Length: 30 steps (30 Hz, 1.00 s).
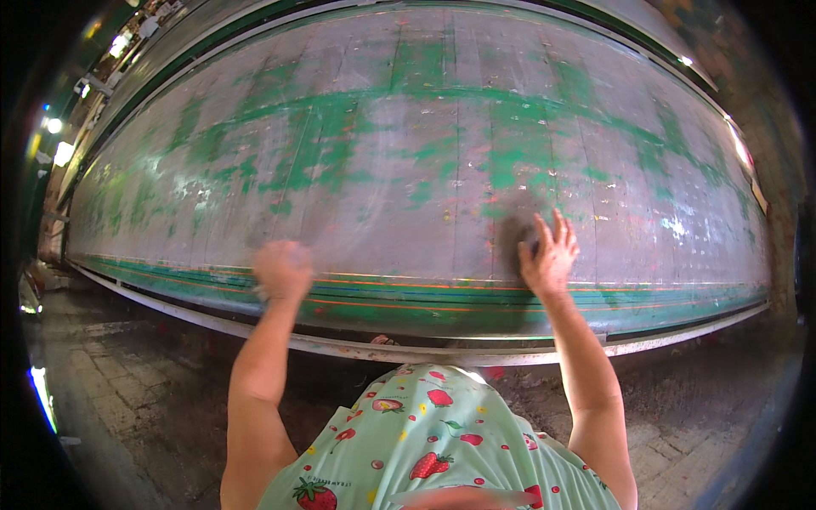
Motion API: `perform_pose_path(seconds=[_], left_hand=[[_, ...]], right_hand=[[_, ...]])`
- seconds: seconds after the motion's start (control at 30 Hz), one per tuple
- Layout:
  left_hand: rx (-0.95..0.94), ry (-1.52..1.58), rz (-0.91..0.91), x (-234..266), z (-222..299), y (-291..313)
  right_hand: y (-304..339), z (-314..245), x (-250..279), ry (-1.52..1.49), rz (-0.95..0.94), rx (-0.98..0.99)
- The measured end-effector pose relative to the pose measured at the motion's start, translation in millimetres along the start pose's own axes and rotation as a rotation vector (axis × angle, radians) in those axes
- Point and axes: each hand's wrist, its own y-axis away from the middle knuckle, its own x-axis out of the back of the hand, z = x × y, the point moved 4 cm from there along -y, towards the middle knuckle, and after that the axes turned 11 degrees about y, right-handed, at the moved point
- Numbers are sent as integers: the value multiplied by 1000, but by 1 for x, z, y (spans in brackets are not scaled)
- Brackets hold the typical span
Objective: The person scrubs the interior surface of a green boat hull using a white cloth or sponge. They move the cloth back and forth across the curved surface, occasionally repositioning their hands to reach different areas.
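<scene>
A long table (408, 229) with a worn grey and green surface stretches across in front of me. Over its near left part is my left hand (285, 268), blurred by motion. Its fingers look curled into a fist, and a small pale bit shows at its edge; what it holds, if anything, I cannot make out. My right hand (551, 255) is at the near right part of the table, fingers spread and nothing visible in them. A dark shadow lies beside that hand, so whether it touches the surface I cannot tell.
Along the table's near side run green bands with orange lines, then a pale metal rail (476, 353) between me and the table. Below is a dark brick-paved floor (127, 365). Another long surface (191, 38) lies beyond the far edge, with bright lights at the left.
</scene>
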Motion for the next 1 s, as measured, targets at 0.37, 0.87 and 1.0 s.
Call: perform_pose_path(seconds=[0.37,0.87,1.0], left_hand=[[-448,363,-57,-158,217,-212],[-140,37,-192,-276,268,-424],[-592,272,-215,-218,307,-252]], right_hand=[[-26,132,-5,119,-44,-36],[-34,130,1,103,-84,-129],[-35,129,1,116,-59,-122]])
